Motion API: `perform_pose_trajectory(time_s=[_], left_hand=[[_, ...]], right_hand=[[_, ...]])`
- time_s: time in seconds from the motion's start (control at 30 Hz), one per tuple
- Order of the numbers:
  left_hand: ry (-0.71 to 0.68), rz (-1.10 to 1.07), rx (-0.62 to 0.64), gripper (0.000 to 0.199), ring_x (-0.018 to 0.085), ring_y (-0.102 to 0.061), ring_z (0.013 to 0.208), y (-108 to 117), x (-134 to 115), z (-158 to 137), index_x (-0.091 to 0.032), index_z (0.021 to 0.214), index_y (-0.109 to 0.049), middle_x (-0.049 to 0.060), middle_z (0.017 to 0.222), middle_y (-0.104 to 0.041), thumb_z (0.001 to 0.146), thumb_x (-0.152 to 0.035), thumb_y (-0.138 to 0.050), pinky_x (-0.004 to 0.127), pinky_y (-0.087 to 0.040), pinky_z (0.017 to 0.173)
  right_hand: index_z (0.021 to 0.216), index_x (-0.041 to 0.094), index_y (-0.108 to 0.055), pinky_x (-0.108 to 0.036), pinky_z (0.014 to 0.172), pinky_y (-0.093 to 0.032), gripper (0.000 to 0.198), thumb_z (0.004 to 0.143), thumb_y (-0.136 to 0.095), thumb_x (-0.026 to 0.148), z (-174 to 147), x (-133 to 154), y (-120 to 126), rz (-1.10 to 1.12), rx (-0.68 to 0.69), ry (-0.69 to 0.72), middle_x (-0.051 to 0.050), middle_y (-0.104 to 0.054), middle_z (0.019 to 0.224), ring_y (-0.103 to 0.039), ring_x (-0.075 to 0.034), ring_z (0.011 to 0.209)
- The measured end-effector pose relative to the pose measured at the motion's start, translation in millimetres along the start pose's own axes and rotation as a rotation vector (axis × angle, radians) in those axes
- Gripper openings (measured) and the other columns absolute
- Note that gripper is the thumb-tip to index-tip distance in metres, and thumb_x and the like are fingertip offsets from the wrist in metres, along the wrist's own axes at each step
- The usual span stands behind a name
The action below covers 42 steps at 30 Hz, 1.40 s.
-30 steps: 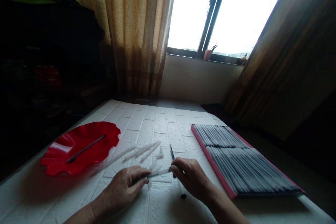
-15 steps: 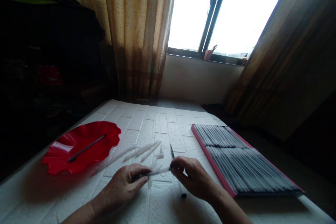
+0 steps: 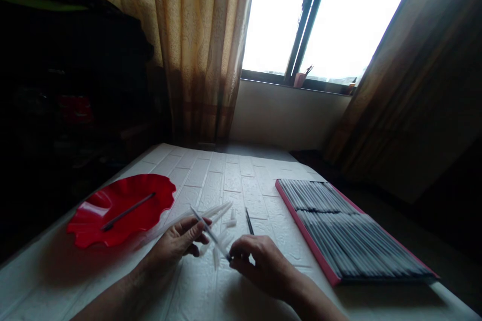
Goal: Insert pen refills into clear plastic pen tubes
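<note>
Clear plastic pen barrel (image 3: 209, 233), tilted above the white brick-patterned table (image 3: 241, 175), is pinched between the left hand (image 3: 176, 246) and right hand (image 3: 259, 263), beside loose barrels (image 3: 211, 213) and a red dish (image 3: 120, 208).

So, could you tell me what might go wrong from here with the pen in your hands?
1. The pen is pinched only at its ends by the left hand and right hand; it might slip onto the loose clear tubes beneath and scatter them.
2. A thin dark refill lies just beyond the right hand; a sweep of the hand could knock it away.
3. The dim, backlit table makes the clear parts easy to overlook.
</note>
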<state>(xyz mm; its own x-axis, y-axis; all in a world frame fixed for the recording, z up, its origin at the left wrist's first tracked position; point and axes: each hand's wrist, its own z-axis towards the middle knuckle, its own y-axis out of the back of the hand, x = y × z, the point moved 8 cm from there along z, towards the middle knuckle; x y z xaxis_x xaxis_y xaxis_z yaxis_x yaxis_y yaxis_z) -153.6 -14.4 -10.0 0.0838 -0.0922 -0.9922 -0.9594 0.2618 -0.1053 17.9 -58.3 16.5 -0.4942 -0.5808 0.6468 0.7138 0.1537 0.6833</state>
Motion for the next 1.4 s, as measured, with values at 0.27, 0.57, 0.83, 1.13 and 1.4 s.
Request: perform_pose_trajectory(time_s=[0.27, 0.57, 0.83, 1.13, 1.4], left_hand=[[0.015, -0.035, -0.081, 0.039, 0.006, -0.042, 0.036, 3, 3, -3, -0.021, 0.082, -0.054, -0.01, 0.054, -0.049, 0.078, -0.059, -0.062, 0.016, -0.031, 0.037], [0.023, 0.067, -0.019, 0.046, 0.003, -0.024, 0.032, -4, 10, 3, -0.021, 0.079, -0.05, -0.014, 0.049, -0.036, 0.073, -0.067, -0.058, 0.014, -0.016, 0.033], [-0.028, 0.191, 0.022, 0.054, 0.005, -0.022, 0.034, -5, 18, 5, -0.021, 0.08, -0.052, -0.015, 0.045, -0.03, 0.074, -0.075, -0.053, 0.015, -0.018, 0.034], [-0.146, 0.445, 0.15, 0.045, 0.008, -0.043, 0.044, -19, 16, -15, -0.022, 0.094, -0.064, -0.007, 0.06, -0.047, 0.087, -0.064, -0.05, 0.016, -0.033, 0.04], [-0.252, 0.624, 0.219, 0.04, 0.009, -0.044, 0.043, -29, 9, -21, -0.024, 0.092, -0.062, -0.005, 0.061, -0.047, 0.094, -0.057, -0.039, 0.015, -0.035, 0.039]], right_hand=[[0.094, 0.021, -0.068, -0.024, 0.062, -0.043, 0.019, 0.091, -0.05, 0.015, 10, 17, 6, -0.364, 0.089, 0.055, -0.005, -0.07, 0.084, -0.064, -0.016, 0.07], [0.093, 0.025, -0.066, -0.025, 0.047, -0.024, 0.02, 0.09, -0.051, 0.012, 26, 40, -25, -0.705, 0.287, 0.221, -0.002, -0.065, 0.082, -0.054, -0.013, 0.06], [0.093, 0.019, -0.059, -0.026, 0.06, -0.044, 0.009, 0.089, -0.052, 0.015, 23, 17, -7, -0.393, 0.036, 0.09, -0.006, -0.064, 0.094, -0.059, -0.016, 0.071], [0.101, 0.018, -0.063, -0.021, 0.047, -0.042, 0.041, 0.073, -0.075, 0.047, 13, -36, 18, 0.903, -0.279, -0.369, -0.007, -0.071, 0.088, -0.063, -0.014, 0.066], [0.09, 0.018, -0.057, -0.016, 0.044, -0.036, 0.043, 0.067, -0.081, 0.045, 11, -38, -4, 1.196, -0.173, -0.531, -0.008, -0.072, 0.092, -0.065, -0.012, 0.063]])
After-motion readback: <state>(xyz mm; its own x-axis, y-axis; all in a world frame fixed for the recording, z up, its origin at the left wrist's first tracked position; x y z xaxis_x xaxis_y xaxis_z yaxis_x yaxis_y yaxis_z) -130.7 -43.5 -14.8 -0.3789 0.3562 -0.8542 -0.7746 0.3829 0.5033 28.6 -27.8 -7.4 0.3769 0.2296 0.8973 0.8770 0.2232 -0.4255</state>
